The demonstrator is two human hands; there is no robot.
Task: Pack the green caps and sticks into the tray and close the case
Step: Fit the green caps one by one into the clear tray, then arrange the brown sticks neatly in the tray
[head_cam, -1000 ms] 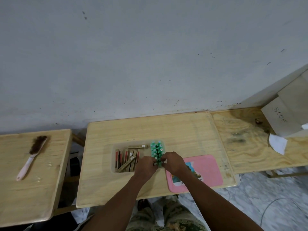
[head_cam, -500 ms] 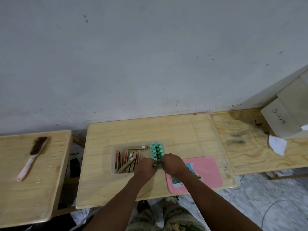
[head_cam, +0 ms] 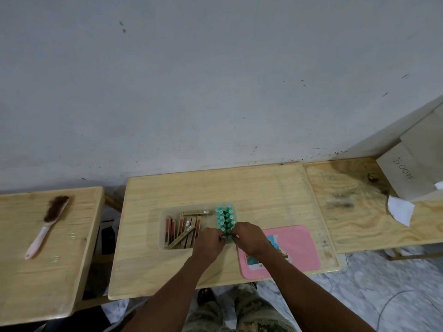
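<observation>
A clear plastic tray [head_cam: 163, 226] sits on the middle wooden table. Its left part holds several brown and red sticks [head_cam: 183, 230], some lying crooked. In its right part several green caps [head_cam: 225, 218] stand upright in two rows. My left hand [head_cam: 209, 243] and my right hand [head_cam: 248, 238] meet at the near end of the green rows, fingertips pinched on the nearest green caps. The caps under my fingers are hidden. A pink case lid [head_cam: 297, 248] with a picture label lies flat to the right of the tray, partly under my right forearm.
A pink-handled brush [head_cam: 48, 224] lies on the left table. On the right table stands an open cardboard box [head_cam: 412, 173] with a white paper scrap [head_cam: 400, 210] beside it. A grey wall rises behind the tables. Gaps separate the three tables.
Both hands have stayed at the near end of the green rows with only small finger shifts. The view has dipped slightly.
</observation>
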